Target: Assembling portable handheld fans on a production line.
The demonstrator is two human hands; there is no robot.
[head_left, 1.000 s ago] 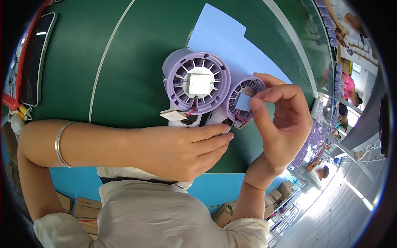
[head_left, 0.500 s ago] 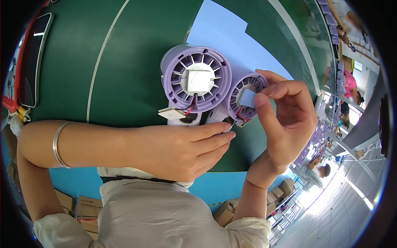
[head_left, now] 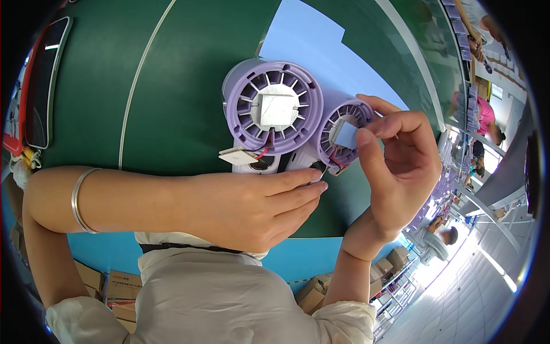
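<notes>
Two purple cylindrical fan housings stand side by side with their finned round ends up. The left fan housing [head_left: 312, 109] has a bare silvery square block [head_left: 276, 110] in its centre, and a white square plate [head_left: 238, 156] hangs from it on red and black wires. In the right fan housing [head_left: 326, 129] a light-blue square pad [head_left: 346, 135] covers the centre. My right hand [head_left: 401, 160] pinches the pad's right edge between thumb and forefinger. My left hand [head_left: 269, 209] is closed at the near end of the right housing's pale handle; its thumb is hidden.
Behind the housings a light-blue sheet [head_left: 303, 37] lies on the green mat [head_left: 189, 86]. A black-screened device [head_left: 48, 83] in a red frame stands at the far left. Cardboard boxes [head_left: 123, 286] sit below the table edge. Other people work at the right.
Both hands hold nearly the same pose. My right hand and the pad have shifted very slightly to the right.
</notes>
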